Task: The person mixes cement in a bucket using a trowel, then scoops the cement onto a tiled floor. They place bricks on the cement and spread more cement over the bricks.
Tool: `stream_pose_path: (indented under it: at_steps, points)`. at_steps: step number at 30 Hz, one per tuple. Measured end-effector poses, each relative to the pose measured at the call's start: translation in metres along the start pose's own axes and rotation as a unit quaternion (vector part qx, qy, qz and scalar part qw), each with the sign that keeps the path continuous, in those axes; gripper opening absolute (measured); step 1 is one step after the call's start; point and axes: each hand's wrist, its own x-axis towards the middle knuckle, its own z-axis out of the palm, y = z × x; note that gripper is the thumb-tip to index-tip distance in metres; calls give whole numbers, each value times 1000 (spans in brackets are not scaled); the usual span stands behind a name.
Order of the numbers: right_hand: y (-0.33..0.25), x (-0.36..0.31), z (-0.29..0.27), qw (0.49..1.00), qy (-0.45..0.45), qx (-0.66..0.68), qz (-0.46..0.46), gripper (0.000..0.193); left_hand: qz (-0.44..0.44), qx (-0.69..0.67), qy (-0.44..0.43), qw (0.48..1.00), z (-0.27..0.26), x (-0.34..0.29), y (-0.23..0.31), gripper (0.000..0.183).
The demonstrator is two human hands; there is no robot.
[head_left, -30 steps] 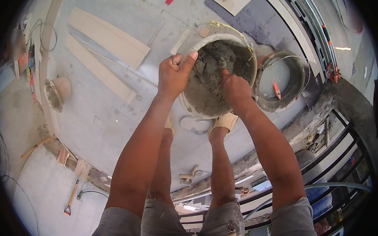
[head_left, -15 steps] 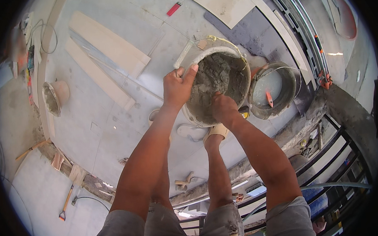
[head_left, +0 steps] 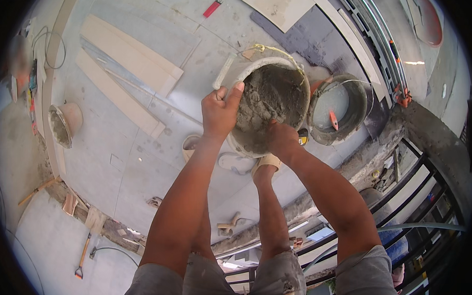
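A mortar-caked bucket (head_left: 236,74) stands on the floor between my feet and the tiles, holding wet grey mortar (head_left: 268,102). My left hand (head_left: 220,111) is closed on its left rim, thumb over the edge, beside the pale handle grip (head_left: 224,71) of the bucket. My right hand (head_left: 283,139) is closed in a fist at the near side of the bucket, against the mortar; whatever it holds is hidden. A yellow and black tape measure (head_left: 303,137) shows just right of that hand.
A second bucket (head_left: 362,112) with cloudy water and an orange-handled tool (head_left: 333,120) stands at the right. Long tile strips (head_left: 134,52) lie at the left, near a small mortar-stained bucket (head_left: 74,119). Black railings (head_left: 404,206) run at lower right.
The view has shifted slightly. My left hand stays on the rim, while my right hand has moved a little nearer me and the mortar surface has changed shape.
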Motion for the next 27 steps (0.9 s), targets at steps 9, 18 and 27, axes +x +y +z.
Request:
stream_pose_path:
  at_steps: [9, 18, 27]
  points:
    - [6, -28, -78, 994, -64, 75, -42, 28, -55, -24, -4, 998, -20, -4, -14, 65]
    - [-3, 19, 7, 509, -338, 786, -97, 23, 9, -3, -26, 1000, -14, 8, -18, 66]
    - [33, -53, -7, 358, -226, 893, -153, 29, -5, 15, -26, 1000, -19, 16, -18, 67]
